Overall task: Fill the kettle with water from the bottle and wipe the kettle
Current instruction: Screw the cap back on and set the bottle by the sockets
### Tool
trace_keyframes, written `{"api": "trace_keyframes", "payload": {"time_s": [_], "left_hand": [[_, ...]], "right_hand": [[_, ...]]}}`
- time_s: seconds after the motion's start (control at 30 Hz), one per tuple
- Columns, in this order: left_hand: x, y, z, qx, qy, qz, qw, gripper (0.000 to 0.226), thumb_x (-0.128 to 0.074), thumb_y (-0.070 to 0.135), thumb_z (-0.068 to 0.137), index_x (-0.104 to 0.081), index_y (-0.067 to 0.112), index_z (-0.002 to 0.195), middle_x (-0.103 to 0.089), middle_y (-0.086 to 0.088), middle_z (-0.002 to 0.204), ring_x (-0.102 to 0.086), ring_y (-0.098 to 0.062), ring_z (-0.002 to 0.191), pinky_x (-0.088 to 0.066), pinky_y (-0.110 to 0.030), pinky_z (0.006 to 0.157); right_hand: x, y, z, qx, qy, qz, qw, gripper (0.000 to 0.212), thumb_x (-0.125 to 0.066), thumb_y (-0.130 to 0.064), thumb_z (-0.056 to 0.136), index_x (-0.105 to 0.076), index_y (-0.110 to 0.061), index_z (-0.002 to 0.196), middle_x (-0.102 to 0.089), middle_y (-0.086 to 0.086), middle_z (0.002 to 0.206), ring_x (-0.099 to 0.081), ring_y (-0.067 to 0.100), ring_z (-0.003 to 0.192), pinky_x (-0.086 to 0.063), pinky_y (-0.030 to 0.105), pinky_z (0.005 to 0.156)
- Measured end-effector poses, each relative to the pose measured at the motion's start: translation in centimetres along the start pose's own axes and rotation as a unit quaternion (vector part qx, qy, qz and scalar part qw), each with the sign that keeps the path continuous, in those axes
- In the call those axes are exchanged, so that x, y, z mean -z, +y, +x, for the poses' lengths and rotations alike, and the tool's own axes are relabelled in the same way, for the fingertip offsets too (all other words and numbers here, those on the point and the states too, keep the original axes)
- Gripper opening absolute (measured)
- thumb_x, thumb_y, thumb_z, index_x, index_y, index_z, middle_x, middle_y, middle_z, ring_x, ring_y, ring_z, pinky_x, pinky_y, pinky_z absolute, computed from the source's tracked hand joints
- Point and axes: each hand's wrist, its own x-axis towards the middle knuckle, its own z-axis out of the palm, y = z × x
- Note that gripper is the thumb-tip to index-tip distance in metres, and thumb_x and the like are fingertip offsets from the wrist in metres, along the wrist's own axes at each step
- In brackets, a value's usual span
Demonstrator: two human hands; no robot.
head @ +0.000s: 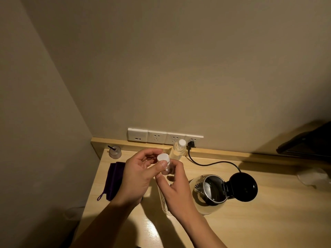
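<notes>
Wooden desk (250, 221) in beige corner. Kettle (211, 190) right of centre, lid hinged open, mouth up. Right hand (177, 190) gripping 1 bottle (168, 169) just left of kettle, long axis near upright, cap end up. Left hand (138, 176) pinching cap (163, 157).

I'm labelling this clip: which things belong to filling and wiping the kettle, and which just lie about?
In the job: bottle in left hand and right hand, white cap, open kettle, purple cloth.
Lying about: second capped bottle by the sockets, small jar.
</notes>
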Motion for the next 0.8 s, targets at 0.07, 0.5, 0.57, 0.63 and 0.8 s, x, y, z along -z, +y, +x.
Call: {"api": "trace_keyframes", "payload": {"time_s": [0.07,0.5,0.57,0.63,0.8], "left_hand": [[-0.2,0.0,-0.1,-0.003,-0.009,-0.009,1.000,0.035,-0.088,0.022,0.073,-0.080,0.023,0.107,-0.080,-0.007,0.109,-0.076,-0.021,0.104,-0.061,-0.022,0.079],[0.4,4.6,3.4,0.022,-0.264,0.175,0.948,0.064,-0.079,0.056,0.082,-0.063,0.030,0.138,-0.070,-0.001,0.135,-0.065,-0.012,0.126,-0.055,-0.028,0.104],[-0.9,5.2,3.1,-0.003,-0.184,0.285,0.941,0.059,-0.078,0.073,0.065,-0.067,0.040,0.113,-0.068,0.011,0.109,-0.065,-0.002,0.096,-0.053,-0.019,0.082],[-1.8,5.2,3.0,-0.045,-0.113,0.366,0.923,0.043,-0.080,0.066,0.065,-0.066,0.033,0.089,-0.056,0.013,0.082,-0.050,-0.001,0.068,-0.043,-0.016,0.062],[-1.6,6.3,3.0,-0.120,-0.209,0.423,0.873,0.014,-0.078,0.037,0.090,-0.070,0.025,0.090,-0.060,0.018,0.081,-0.054,0.002,0.071,-0.042,-0.012,0.063]], "right_hand": [[0.1,-0.3,-0.1,-0.006,0.000,0.006,1.000,0.040,-0.061,-0.058,0.086,-0.052,-0.038,0.120,-0.064,-0.003,0.111,-0.062,0.015,0.106,-0.054,0.032,0.088],[2.7,-1.7,0.0,-0.006,-0.021,0.065,0.998,0.038,-0.064,-0.048,0.080,-0.061,-0.031,0.114,-0.067,-0.014,0.097,-0.063,0.009,0.094,-0.052,0.027,0.088],[3.0,-2.0,0.1,-0.002,-0.008,0.043,0.999,0.038,-0.061,-0.052,0.079,-0.058,-0.034,0.112,-0.062,-0.023,0.092,-0.060,0.002,0.090,-0.049,0.017,0.080],[3.1,-2.1,0.2,0.001,-0.007,0.015,1.000,0.038,-0.059,-0.054,0.079,-0.055,-0.036,0.113,-0.059,-0.025,0.092,-0.061,0.003,0.093,-0.052,0.021,0.079],[3.6,-2.3,0.4,0.001,-0.043,0.038,0.998,0.023,-0.062,-0.044,0.081,-0.058,-0.042,0.104,-0.060,-0.021,0.088,-0.056,0.000,0.082,-0.048,0.017,0.073]]}}
